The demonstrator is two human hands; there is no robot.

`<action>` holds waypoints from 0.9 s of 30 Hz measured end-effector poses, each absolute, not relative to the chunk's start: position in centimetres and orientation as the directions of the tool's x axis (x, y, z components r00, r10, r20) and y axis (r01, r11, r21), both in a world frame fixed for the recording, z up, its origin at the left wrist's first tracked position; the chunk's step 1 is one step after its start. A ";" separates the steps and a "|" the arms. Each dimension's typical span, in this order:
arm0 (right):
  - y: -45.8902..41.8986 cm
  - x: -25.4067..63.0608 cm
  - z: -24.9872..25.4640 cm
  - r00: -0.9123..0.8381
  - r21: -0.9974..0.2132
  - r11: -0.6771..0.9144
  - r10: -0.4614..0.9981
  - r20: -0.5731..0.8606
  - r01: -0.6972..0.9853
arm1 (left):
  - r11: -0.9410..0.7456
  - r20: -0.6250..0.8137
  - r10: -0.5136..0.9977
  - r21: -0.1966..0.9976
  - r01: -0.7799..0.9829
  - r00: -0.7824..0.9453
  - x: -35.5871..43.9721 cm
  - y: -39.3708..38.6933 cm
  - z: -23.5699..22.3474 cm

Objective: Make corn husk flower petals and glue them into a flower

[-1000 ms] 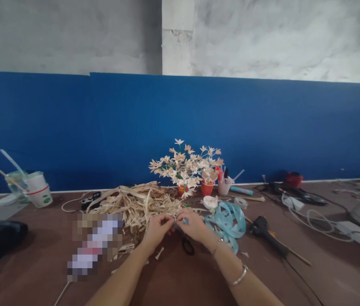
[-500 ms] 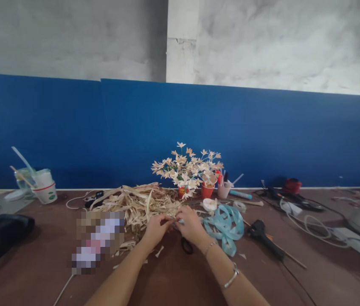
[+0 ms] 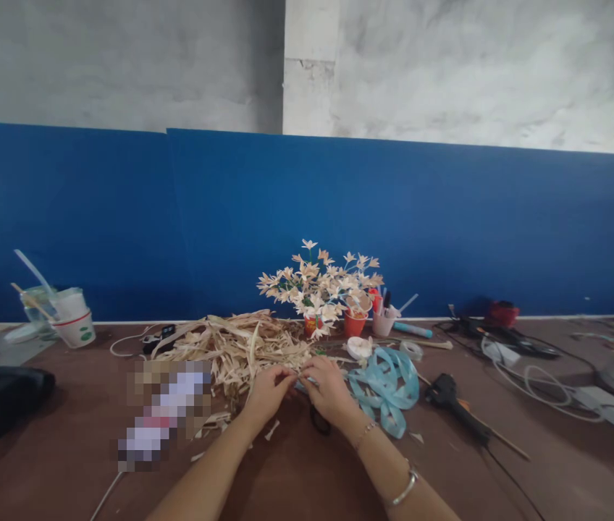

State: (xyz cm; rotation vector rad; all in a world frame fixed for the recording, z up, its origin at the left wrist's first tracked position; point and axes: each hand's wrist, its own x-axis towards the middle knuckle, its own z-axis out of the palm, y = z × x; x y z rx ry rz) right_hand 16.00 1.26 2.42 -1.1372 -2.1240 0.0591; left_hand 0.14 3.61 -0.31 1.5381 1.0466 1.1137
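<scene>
My left hand [image 3: 270,394] and my right hand [image 3: 330,391] meet fingertip to fingertip over the table, in front of a heap of dried pale husk strips [image 3: 242,347]. Both are closed in a pinch. Whatever lies between the fingers is too small and covered to make out. Under my right hand shows a black loop [image 3: 319,420], like a scissors handle, its remainder hidden. To the right of that hand lies a tangle of light blue ribbon [image 3: 388,387]. Behind the hands stand pale handmade flowers [image 3: 318,282] in small red cups [image 3: 355,323].
On the right lie a black glue gun [image 3: 453,405] with its cord, white cables [image 3: 546,387] and a red object [image 3: 501,313]. A pixelated item [image 3: 166,416] lies left of my arms. Farther left are a paper cup [image 3: 74,327] and a black object [image 3: 11,398]. A blue panel [image 3: 220,217] closes the back.
The view has shifted slightly. My hands keep nearly the same place, with my right hand's fingers a little lower and my left hand's fingertips slightly changed in pose.
</scene>
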 end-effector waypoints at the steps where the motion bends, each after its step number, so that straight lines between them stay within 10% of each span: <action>1: 1.3 16.0 2.4 -0.352 -0.358 0.608 0.744 0.568 0.708 | -0.210 0.179 0.958 0.970 0.124 0.223 0.1 3.6 -0.3; 18: 0.7 16.0 3.4 -0.334 -0.271 0.563 0.742 0.581 0.780 | -0.182 0.142 0.974 0.954 0.239 0.176 0.1 3.3 0.3; 27: 1.7 16.0 2.2 -0.291 -0.465 0.570 0.788 0.542 0.677 | -0.208 0.171 0.971 0.950 0.232 0.167 -0.1 2.9 0.7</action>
